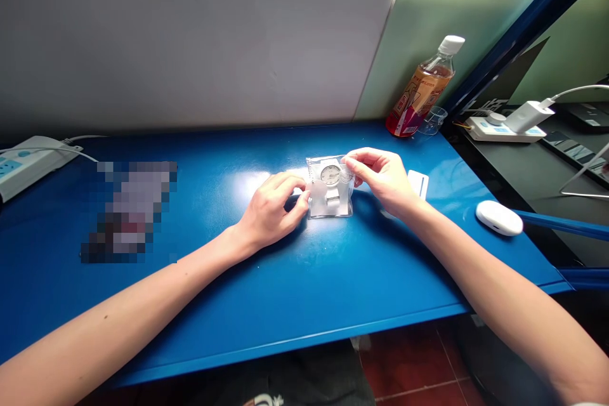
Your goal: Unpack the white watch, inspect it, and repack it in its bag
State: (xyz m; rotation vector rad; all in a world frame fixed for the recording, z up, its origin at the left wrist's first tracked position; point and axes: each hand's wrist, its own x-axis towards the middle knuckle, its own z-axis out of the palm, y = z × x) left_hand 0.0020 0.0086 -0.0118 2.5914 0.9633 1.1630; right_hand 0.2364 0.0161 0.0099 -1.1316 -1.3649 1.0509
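A small clear plastic bag (330, 193) with a silver wristwatch inside stands near the middle of the blue table (304, 292). The watch's white dial (330, 174) faces me. My left hand (271, 210) pinches the bag's left edge low down, resting on the table. My right hand (380, 177) grips the bag's upper right corner between thumb and fingers. Both hands hold the bag upright between them.
A bottle of reddish drink (421, 92) and a small clear cup (434, 120) stand at the back right. A white card (419, 183) lies behind my right wrist, a white oval case (499, 217) at the right edge. Power strips sit far left (23, 165) and right (504, 130). A blurred patch (130, 212) lies left.
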